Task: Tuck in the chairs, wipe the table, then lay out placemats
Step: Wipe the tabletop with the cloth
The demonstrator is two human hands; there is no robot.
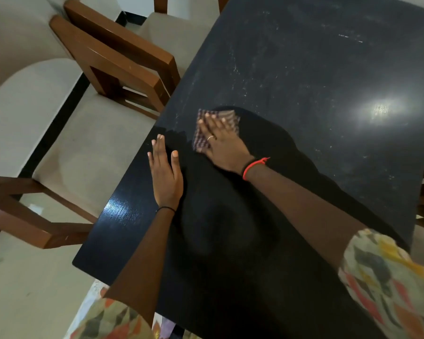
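In the head view, a black table [304,77] is filling most of the frame, its top glossy and dark, showing a fine wood grain where light is catching the near left edge. A bright glare spot is sitting toward the right side, and pale dusty streaks and specks are scattered over the far half, while the part nearer the person is looking darker and cleaner.

The right hand [222,140] is lying flat on a small checked cloth [203,135], fingers spread apart and pressing it down onto the tabletop rather than closing around it. The cloth is purplish-brown with a small grid pattern, folded into a rough square, and it is lying near the table's left edge, about halfway along its length. A ring is showing on 1 finger and a red thread band [251,167] is circling that wrist.

The left hand [165,177] is resting palm down on the bare table just beside the cloth, fingers straight and together, holding nothing. A thin dark band is circling its wrist.

2 brown wooden chairs [123,59] with beige cushions are standing along the left side, their arms just beside the table edge. Both sleeves [387,277] are showing a multicoloured print.
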